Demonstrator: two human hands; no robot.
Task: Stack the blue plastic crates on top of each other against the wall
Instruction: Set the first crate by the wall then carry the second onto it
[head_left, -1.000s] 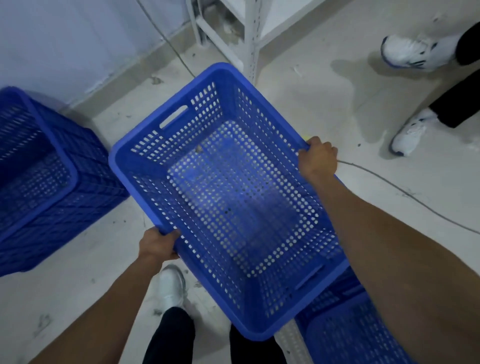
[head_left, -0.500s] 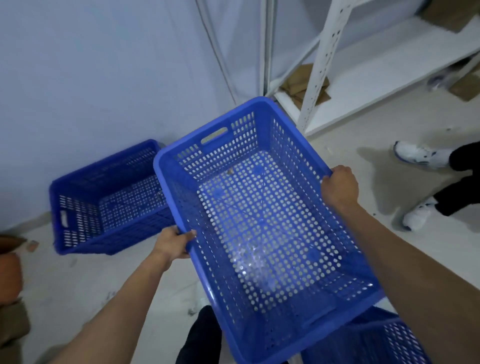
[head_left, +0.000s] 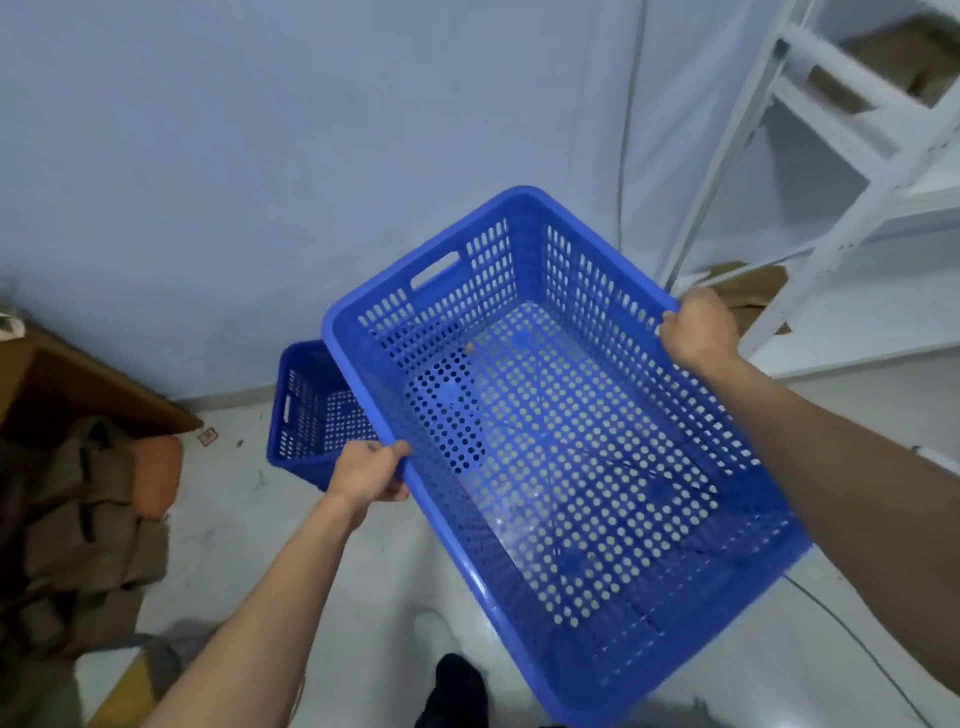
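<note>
head view: the carried blue crate hangs tilted above the floor, both long rims gripped. left hand fingers curl tight round the near rim; right hand clenches the far rim. a second blue crate sits by the wall.

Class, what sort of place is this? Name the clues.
Probably a storeroom or warehouse back room: white metal shelving holding flattened cardboard, blue perforated crates and a bare concrete floor.
</note>
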